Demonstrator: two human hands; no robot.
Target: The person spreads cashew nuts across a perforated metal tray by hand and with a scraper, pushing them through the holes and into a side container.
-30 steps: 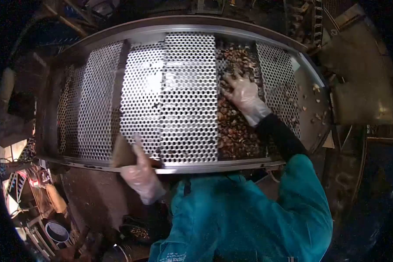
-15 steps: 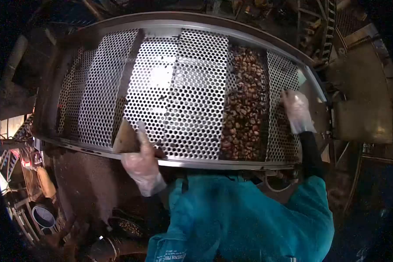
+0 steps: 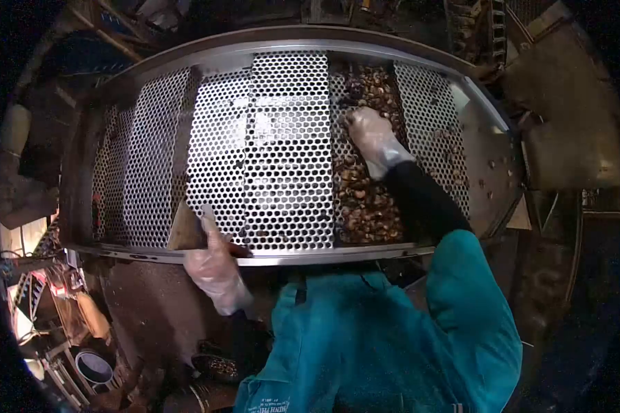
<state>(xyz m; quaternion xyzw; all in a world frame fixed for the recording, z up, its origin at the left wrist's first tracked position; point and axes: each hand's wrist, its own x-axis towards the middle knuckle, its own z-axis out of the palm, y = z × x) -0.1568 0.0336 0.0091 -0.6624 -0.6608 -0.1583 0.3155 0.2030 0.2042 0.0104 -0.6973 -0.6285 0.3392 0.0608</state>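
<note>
My left hand [image 3: 212, 265], in a clear plastic glove, grips a scraper [image 3: 188, 228] with a flat triangular blade at the near rim of a long metal tray. Its index finger lies stretched along the tool, and a dark handle end shows beside the palm. My right hand [image 3: 370, 134], gloved alike, is over a band of brown nut-like pieces [image 3: 366, 199] lying across the tray. Its fingers are curled down at the left side of this band; whatever they hold is hidden. Perforated metal plates [image 3: 289, 151] lie on both sides of the band.
The tray's raised metal rim [image 3: 310, 257] runs close in front of my body. A few loose pieces lie on the smooth right end [image 3: 492, 165]. A round container [image 3: 95, 367] stands at lower left, and a brown panel [image 3: 565, 131] is beyond the right end.
My right hand has moved left from the right-hand perforated plate to the band of pieces. Loose pieces now show on that plate and the right end. My left hand keeps its grip on the scraper.
</note>
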